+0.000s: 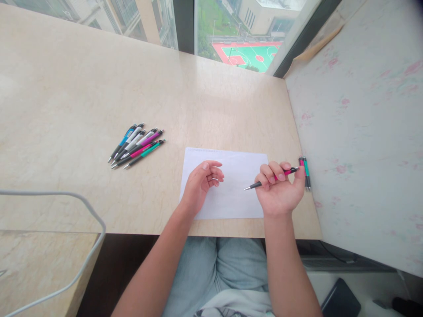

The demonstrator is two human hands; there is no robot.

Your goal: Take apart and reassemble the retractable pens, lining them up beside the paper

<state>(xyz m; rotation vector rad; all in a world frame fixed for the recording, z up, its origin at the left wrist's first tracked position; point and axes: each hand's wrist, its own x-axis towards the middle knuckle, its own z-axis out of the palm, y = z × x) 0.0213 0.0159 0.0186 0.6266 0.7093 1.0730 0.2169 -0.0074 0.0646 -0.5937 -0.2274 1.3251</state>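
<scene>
In my right hand (279, 187) is a pink and black ballpoint pen (270, 179), held in the fingers with the thumb at its clicker end. Its metal tip points left over a white sheet of paper (233, 202). My left hand (203, 182) rests over the paper's left part, fingers loosely curled and apart, holding nothing. Left of the paper lies a pile of several ballpoint pens (137, 147) in blue, white, grey, purple, pink and green. By the wall at the right, two pens (305, 172), one pink and one green, lie side by side, partly behind my right hand.
The stone-topped table (99, 88) reaches back to a window (231, 26). A flower-patterned wall (360, 145) bounds it on the right. A white cable (89, 207) loops across the lower left. A dark flat object (342, 299) sits low at the right.
</scene>
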